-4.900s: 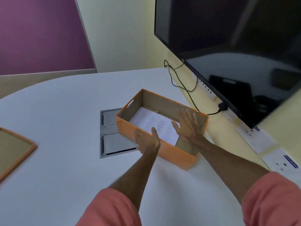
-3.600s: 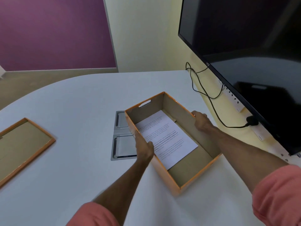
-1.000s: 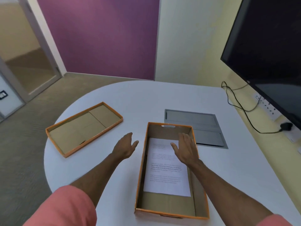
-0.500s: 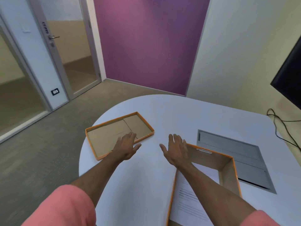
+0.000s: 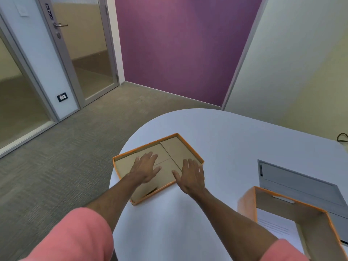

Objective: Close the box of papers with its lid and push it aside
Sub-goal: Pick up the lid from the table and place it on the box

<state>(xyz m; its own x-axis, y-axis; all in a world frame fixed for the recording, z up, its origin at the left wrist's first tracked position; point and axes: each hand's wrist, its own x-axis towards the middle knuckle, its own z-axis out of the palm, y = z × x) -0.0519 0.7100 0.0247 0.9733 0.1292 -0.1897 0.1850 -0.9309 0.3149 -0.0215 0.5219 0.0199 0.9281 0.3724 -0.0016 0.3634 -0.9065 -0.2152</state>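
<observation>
We've both hands spread flat, fingers apart, gripping nothing: left hand inside upturned lid, right hand over its near rim. Box w/ papers sits well right on bench.

Both hands spread flat over upturned lid: left hand, right hand; box apart, right.

Count: 1 orange lid, upside down; 1 open orange box; 1 printed sheet visible inside it; 1 grey cable hatch with 2 flaps; 2 hands (left, right); 1 white counter.
</observation>
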